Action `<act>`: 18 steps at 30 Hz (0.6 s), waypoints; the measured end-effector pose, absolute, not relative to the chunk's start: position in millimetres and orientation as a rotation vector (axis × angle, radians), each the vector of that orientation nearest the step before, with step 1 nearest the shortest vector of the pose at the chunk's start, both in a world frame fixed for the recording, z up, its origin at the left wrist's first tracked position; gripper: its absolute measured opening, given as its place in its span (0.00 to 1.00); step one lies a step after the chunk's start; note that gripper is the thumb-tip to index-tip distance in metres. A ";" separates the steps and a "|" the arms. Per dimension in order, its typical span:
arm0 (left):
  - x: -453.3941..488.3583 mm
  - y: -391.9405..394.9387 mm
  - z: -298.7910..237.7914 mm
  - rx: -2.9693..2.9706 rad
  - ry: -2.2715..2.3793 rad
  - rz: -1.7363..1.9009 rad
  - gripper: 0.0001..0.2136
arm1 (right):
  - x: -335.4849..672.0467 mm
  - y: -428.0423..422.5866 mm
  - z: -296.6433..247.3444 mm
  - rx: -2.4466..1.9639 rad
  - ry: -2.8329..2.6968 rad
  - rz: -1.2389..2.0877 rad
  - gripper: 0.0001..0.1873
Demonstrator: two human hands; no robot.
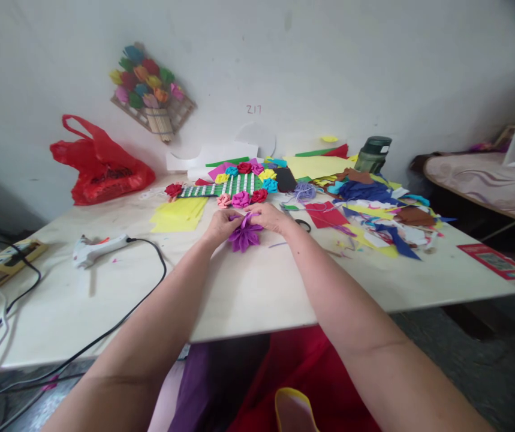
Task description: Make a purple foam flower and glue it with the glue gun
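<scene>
A purple paper flower (244, 235) with pointed petals is held just above the table between my two hands. My left hand (223, 226) pinches its left upper edge, fingers closed on the petals. From the other side, my right hand (268, 217) grips the upper right petals with thumb and fingers. Directly beyond my hands lies a green and white woven panel (221, 186) edged with colourful paper roses, among them a magenta rose (241, 199). Yellow paper sheets (178, 214) lie left of my left hand. Dark-handled scissors (303, 225) rest right of my right hand.
A white glue gun (99, 249) with a black cord lies at left, near a power strip (5, 267). A red plastic bag (104, 165) stands behind it. Paper scraps (387, 210), purple yarn (304, 191) and a dark green bottle (373, 155) occupy the right side.
</scene>
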State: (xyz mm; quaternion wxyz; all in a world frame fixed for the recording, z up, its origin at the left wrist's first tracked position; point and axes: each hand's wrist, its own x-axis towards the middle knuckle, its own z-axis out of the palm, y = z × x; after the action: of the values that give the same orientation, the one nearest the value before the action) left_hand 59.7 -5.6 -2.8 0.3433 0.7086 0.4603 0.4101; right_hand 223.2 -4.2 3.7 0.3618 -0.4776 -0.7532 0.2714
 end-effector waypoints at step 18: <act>53.7 8.8 -15.0 1.612 1.045 1.038 0.07 | 218.2 -1.7 -1.1 -1.162 -2.082 0.389 0.06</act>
State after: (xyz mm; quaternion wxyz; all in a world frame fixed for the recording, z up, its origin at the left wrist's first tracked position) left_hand 53.7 8.8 -15.0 0.4609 0.6551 0.4246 0.4219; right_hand 218.2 -1.7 -1.1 0.3551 -0.4497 -0.8056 0.1506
